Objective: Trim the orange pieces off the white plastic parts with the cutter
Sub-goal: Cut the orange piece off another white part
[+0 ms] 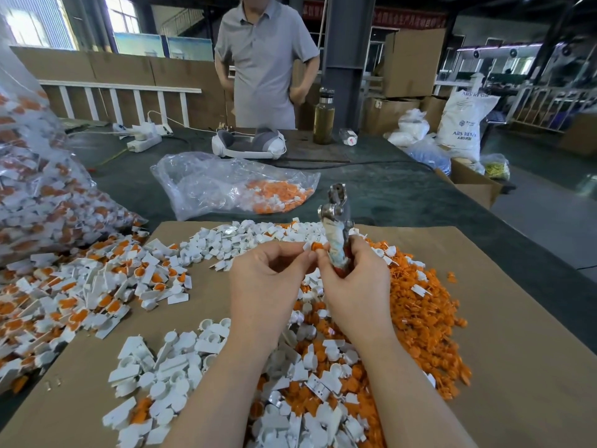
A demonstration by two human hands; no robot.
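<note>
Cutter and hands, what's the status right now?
Right hand grips the cutter, tip up. Left hand pinches a white-and-orange part beside it. Not yet cut. Nothing in the way.

Cutter [336,218] upright, metal head up, wrapped handle gripped low.
Small white part with orange piece [312,246] pinched just left of handle, touching it. Untrimmed white-and-orange parts [93,286] heaped at left on cardboard; all-white parts [168,367] heaped near centre and along far edge; loose orange offcuts [420,305] piled at right, some white mixed in.
</note>
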